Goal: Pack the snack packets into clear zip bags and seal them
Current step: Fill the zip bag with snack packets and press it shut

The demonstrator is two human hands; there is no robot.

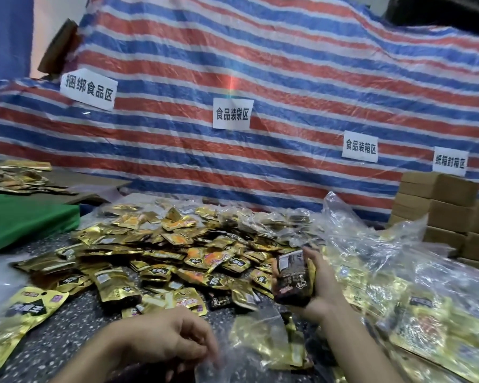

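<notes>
Speckled desk [75, 327], gold packet pile [177, 244] mid-desk. Our right hand [324, 286] grips dark snack packets [291, 277]; left hand [161, 338] curls at clear zip bag [227, 366], near edge, hold unclear. Light, slippery foil: we'd pinch the sides.

Speckled table [67, 335]: gold snack packets [161, 252], clear bags [371, 244].

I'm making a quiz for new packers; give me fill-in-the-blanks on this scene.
1. The loose pile of foil snack packets is mostly ____ in colour.
2. ____ white paper signs hang on the striped plastic tarp.
3. The flat green board lies ____ of that pile.
4. The right hand grips a stack of dark snack packets ____ of that pile.
Missing: gold; four; left; right.
</notes>
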